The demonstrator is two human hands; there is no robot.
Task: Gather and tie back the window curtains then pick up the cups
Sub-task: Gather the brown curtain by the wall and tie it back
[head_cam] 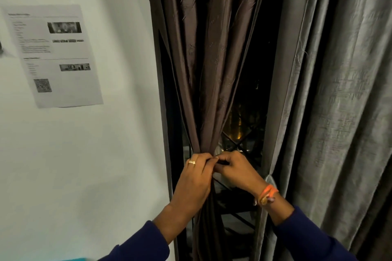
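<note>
At the centre of the view, the brown curtain hangs gathered into a narrow neck, where both hands meet. The left hand wraps the bunched fabric from nine o'clock, fingers curled shut around it, a ring on one finger. The right hand comes in from three o'clock, thumb and fingertips pinched together at the neck; whatever they pinch is too small and dark to make out. The cups are nowhere in view. Behind the fabric the window is mostly black, with a few amber lights and crossed bars. The brown cloth is smooth and slightly glossy, falling in long folds. At three o'clock the grey curtain looks coarser, slubbed. At ten o'clock a printed sheet sticks to the white wall, its text blurred. Orange bands circle the right wrist.
</note>
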